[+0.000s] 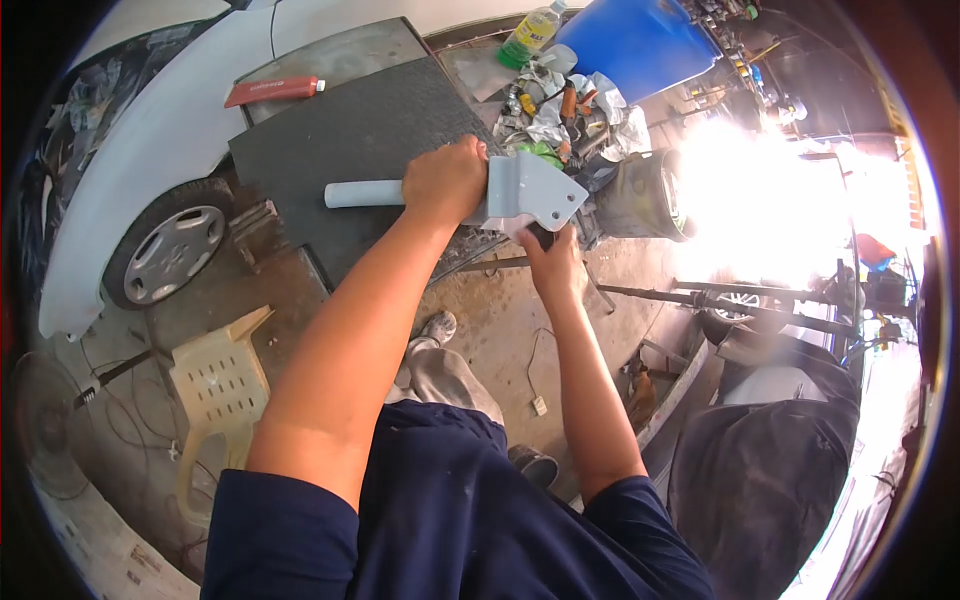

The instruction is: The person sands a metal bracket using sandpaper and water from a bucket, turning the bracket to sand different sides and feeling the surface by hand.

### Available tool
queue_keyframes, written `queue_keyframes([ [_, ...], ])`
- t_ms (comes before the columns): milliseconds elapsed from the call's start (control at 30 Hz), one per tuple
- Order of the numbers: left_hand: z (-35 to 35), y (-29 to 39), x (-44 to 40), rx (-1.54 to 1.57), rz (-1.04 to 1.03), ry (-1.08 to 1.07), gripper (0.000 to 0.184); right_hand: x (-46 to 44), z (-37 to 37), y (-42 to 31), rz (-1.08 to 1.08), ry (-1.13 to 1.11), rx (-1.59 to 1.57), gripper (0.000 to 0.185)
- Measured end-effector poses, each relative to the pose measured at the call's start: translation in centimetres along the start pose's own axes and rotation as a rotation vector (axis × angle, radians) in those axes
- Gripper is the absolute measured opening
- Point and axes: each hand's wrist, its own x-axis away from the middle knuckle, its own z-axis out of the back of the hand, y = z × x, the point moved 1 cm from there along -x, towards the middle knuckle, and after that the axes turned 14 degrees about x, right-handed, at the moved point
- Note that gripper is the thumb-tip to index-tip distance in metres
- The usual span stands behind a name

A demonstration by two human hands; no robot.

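Observation:
My left hand (pixel 447 182) is closed round a light grey metal bracket (pixel 537 192), which has a round tube on its left and a bent plate with small holes on its right. It is held over the dark tabletop (pixel 350 135). Just below the plate, my right hand (pixel 556 268) has its fingers curled against a small black object (pixel 541 236) at the bracket's lower edge. Its kind is mostly hidden by the fingers and plate.
A red tube (pixel 272 91) lies on the table's far side. Beyond the table's right are a bottle (pixel 532 35), piled scraps, a blue container (pixel 640 45) and a bucket (pixel 640 200). A white car (pixel 150 130), a plastic chair (pixel 218 370) and floor cables surround me.

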Motion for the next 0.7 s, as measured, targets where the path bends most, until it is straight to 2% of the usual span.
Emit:
queue_keyframes([
  [67, -0.1, 0.1, 0.0, 0.003, -0.012, 0.011, 0.038, 1.2, 0.8, 2.0, 0.022, -0.154, 0.033, 0.069],
  [167, 0.0, 0.0, 0.2, 0.033, -0.014, 0.014, 0.038, 2.3, 4.2, 2.1, 0.166, -0.197, 0.143, 0.078],
  [267, -0.3, -0.2, -0.1, 0.029, -0.019, 0.012, 0.037, 2.4, 4.2, 1.6, 0.413, -0.112, 0.353, 0.099],
  [367, -0.2, -0.2, 0.0, 0.029, -0.028, 0.013, 0.037, 2.3, 3.0, 1.1, 0.493, -0.208, 0.54, 0.107],
  [467, -0.1, -0.1, 0.1, 0.023, -0.023, 0.019, 0.037, 1.9, 2.2, 1.0, 0.481, -0.192, 0.585, 0.11],
  [700, -0.2, -0.1, -0.2, -0.002, -0.031, 0.01, 0.038, -2.2, -0.5, 1.9, 0.512, -0.049, 0.55, 0.099],
])
